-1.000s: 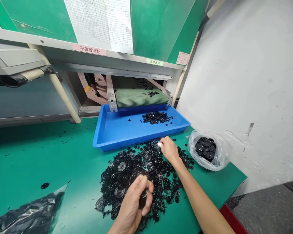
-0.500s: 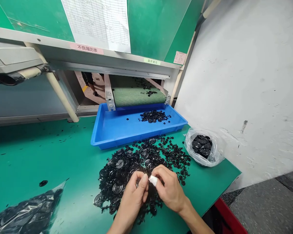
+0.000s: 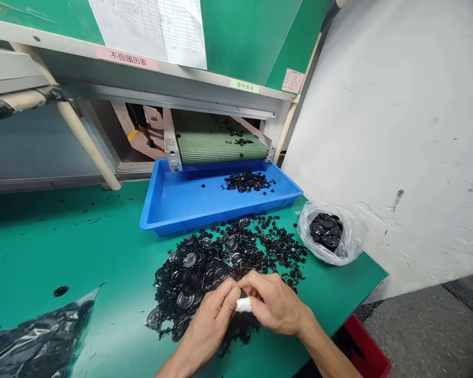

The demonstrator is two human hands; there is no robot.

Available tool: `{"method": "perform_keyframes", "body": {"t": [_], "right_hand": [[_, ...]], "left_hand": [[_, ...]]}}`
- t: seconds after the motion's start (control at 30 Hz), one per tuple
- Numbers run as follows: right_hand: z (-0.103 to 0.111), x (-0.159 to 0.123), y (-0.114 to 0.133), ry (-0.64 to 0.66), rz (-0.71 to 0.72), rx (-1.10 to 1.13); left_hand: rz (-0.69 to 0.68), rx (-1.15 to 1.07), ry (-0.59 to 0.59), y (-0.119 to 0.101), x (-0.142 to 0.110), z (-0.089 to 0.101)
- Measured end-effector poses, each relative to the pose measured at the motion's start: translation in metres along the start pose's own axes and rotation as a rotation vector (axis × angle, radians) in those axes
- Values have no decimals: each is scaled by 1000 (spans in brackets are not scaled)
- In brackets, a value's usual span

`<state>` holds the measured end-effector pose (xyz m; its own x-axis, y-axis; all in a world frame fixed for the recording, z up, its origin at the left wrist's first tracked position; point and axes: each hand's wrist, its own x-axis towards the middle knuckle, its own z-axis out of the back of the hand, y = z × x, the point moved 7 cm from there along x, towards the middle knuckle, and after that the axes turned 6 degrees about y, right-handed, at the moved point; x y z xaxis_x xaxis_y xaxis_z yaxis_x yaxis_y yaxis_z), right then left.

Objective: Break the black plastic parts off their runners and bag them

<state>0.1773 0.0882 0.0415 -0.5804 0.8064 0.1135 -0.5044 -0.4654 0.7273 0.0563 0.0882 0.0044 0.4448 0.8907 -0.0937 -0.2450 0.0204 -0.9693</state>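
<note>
Over the near side of a heap of black plastic discs and small stemmed parts (image 3: 189,260), my two hands meet at the fingertips. My left hand (image 3: 215,317) is closed, thumb pressed against the curled fingers. My right hand (image 3: 276,304) is closed too, its fingertips touching the left ones. A white wrap (image 3: 243,304) covers what looks like the tip of the right thumb. Whatever the fingers pinch is hidden or too small to make out; dark parts show just behind them.
A blue tray (image 3: 173,224) holding black parts sits below a green conveyor belt (image 3: 208,149). At right stands an open clear bag of black discs (image 3: 355,241); another filled bag (image 3: 35,341) lies at left. A red bin (image 3: 368,346) is beneath the table's right edge.
My hands have come together, the right fingertips moving left onto the left ones. The white wrap now lies against the left thumb. The camera view has shifted slightly.
</note>
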Motion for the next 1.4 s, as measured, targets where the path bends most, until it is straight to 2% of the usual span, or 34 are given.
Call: {"method": "perform_keyframes", "body": {"t": [0.17,0.3,0.4,0.47,0.6,0.73,0.83,1.0,1.2,1.4], "right_hand": [[-3,4,-3,-86,64,49],[15,22,-20,-142,1,48],[41,49,-38,-196,-124,-220],[55,70,-57,-186,-314,-402],[66,104,-84,-232,-518,-473],[64,116,-103,-267,-593,-450],[64,113,-105,-288,-538,-419],[64,96,-92,-326,-368,-377],[60,79,-82,-299,-220,-259],[56,67,-67,-300,-94,-66]], "left_hand": [[85,-155,30,2,-3,-7],[178,-320,17,2,-2,-14],[184,-435,59,5,1,-21],[171,-566,56,9,3,-23],[197,-759,38,14,2,-28],[173,-898,27,9,-1,-29],[172,-991,4,9,-1,-26],[243,-1063,-101,18,0,-17],[181,-1107,-96,15,2,-13],[179,-1178,-106,19,0,-13]]}}
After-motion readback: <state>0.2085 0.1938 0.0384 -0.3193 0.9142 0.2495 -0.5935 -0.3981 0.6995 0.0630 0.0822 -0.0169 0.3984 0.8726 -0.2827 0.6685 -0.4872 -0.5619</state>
